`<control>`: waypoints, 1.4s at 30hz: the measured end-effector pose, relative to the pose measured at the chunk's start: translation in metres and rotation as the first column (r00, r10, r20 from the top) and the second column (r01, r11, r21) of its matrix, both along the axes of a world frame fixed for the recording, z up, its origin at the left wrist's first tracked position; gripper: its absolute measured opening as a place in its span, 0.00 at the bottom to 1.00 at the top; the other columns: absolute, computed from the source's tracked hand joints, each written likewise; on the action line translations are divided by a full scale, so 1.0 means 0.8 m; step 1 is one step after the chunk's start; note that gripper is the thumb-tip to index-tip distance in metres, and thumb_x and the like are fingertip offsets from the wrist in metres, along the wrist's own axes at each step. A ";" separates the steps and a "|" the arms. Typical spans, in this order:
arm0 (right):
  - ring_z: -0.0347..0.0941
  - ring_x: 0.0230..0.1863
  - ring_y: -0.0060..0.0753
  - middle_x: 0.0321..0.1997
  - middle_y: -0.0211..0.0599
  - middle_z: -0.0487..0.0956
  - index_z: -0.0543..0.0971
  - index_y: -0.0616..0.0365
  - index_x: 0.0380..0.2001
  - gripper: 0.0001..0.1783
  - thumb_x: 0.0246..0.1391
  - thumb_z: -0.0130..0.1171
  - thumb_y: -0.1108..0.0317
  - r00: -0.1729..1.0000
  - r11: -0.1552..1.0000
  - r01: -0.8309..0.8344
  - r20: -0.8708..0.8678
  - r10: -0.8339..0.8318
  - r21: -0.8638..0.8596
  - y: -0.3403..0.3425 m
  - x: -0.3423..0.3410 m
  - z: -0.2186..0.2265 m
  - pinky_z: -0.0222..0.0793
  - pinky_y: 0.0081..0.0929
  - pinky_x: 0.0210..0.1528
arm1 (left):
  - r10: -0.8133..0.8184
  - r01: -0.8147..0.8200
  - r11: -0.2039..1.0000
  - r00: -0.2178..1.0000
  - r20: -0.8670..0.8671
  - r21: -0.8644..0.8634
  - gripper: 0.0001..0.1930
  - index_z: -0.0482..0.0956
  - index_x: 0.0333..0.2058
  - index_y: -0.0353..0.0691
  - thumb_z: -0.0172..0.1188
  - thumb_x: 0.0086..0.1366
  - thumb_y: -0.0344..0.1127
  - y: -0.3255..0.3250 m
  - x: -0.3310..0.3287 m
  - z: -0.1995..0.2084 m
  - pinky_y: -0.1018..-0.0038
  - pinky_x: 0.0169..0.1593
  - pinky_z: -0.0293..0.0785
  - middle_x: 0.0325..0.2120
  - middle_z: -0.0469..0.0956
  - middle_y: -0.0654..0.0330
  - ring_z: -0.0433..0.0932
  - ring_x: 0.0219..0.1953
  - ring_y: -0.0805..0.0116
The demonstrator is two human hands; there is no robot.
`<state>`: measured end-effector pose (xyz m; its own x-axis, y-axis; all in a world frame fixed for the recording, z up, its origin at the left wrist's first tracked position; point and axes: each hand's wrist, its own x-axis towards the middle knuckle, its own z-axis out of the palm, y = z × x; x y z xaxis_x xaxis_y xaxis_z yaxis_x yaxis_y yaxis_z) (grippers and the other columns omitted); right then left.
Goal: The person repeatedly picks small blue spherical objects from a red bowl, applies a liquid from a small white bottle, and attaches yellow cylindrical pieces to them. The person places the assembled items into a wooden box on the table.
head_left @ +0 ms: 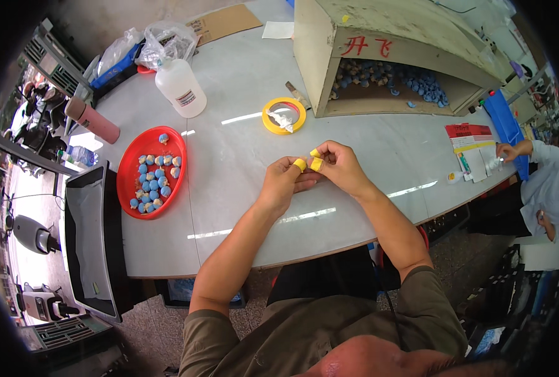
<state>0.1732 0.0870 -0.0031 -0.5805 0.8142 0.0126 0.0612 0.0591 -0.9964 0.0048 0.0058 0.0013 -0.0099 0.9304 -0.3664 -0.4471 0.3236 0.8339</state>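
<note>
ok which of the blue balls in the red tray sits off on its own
The lone blue ball near the tray's far rim; a bare stretch of the red tray separates it from the other balls, grouped closer to the person.

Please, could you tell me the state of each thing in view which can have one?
Left hand: fingers bent, grip unclear
Right hand: fingers bent, grip unclear
Red tray: holding blue-and-tan pieces
White jug: standing upright
Pink flask: upright, lid on
Yellow tape roll: lying flat
Beige cabinet: open at front, many blue pieces inside
Black bin: open on top
</note>
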 end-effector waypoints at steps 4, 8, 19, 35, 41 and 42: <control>0.66 0.30 0.14 0.29 0.24 0.75 0.80 0.63 0.38 0.21 0.53 0.77 0.58 0.995 0.990 0.079 0.047 -0.085 0.118 -0.008 -0.004 -0.006 0.68 0.17 0.32 | -0.007 0.024 0.996 0.982 0.190 -0.089 0.14 0.75 0.48 0.35 0.55 0.77 0.41 -0.001 -0.004 0.004 0.75 0.46 0.81 0.40 0.81 0.61 0.83 0.42 0.72; 0.67 0.27 0.17 0.25 0.26 0.76 0.79 0.63 0.34 0.22 0.57 0.73 0.53 0.989 0.985 0.086 0.103 -0.102 0.148 -0.010 -0.004 -0.005 0.68 0.20 0.31 | 0.061 -0.056 0.998 0.988 0.145 -0.039 0.12 0.75 0.48 0.34 0.58 0.75 0.37 0.002 -0.006 -0.010 0.77 0.46 0.81 0.39 0.81 0.61 0.81 0.41 0.74; 0.72 0.32 0.31 0.30 0.39 0.78 0.71 0.61 0.34 0.12 0.68 0.55 0.63 0.953 0.958 0.256 0.132 -0.272 0.128 -0.033 -0.020 -0.005 0.70 0.35 0.37 | 0.137 -0.142 0.980 0.990 0.043 0.142 0.12 0.75 0.46 0.27 0.55 0.76 0.33 0.003 0.013 -0.023 0.70 0.49 0.83 0.39 0.81 0.52 0.83 0.39 0.67; 0.70 0.25 0.35 0.25 0.40 0.76 0.68 0.60 0.32 0.13 0.68 0.54 0.64 0.944 0.933 0.326 -0.002 -0.329 0.154 -0.039 -0.029 -0.027 0.68 0.35 0.31 | 0.193 -0.205 0.964 0.977 0.089 0.166 0.10 0.76 0.44 0.28 0.57 0.74 0.31 -0.001 0.024 -0.027 0.65 0.49 0.83 0.37 0.82 0.53 0.83 0.38 0.66; 0.69 0.25 0.33 0.24 0.40 0.75 0.67 0.60 0.31 0.13 0.68 0.53 0.64 0.942 0.933 0.334 -0.024 -0.334 0.138 -0.039 -0.028 -0.026 0.67 0.35 0.31 | 0.189 -0.199 0.967 0.979 0.076 0.158 0.10 0.76 0.44 0.29 0.58 0.73 0.31 -0.001 0.025 -0.024 0.67 0.48 0.83 0.37 0.82 0.53 0.83 0.37 0.67; 0.69 0.25 0.33 0.24 0.40 0.75 0.67 0.60 0.31 0.13 0.68 0.53 0.64 0.943 0.933 0.333 -0.022 -0.333 0.138 -0.039 -0.028 -0.027 0.67 0.35 0.31 | 0.189 -0.199 0.968 0.979 0.075 0.155 0.10 0.76 0.44 0.29 0.58 0.73 0.31 0.000 0.025 -0.024 0.67 0.47 0.83 0.37 0.82 0.53 0.83 0.37 0.67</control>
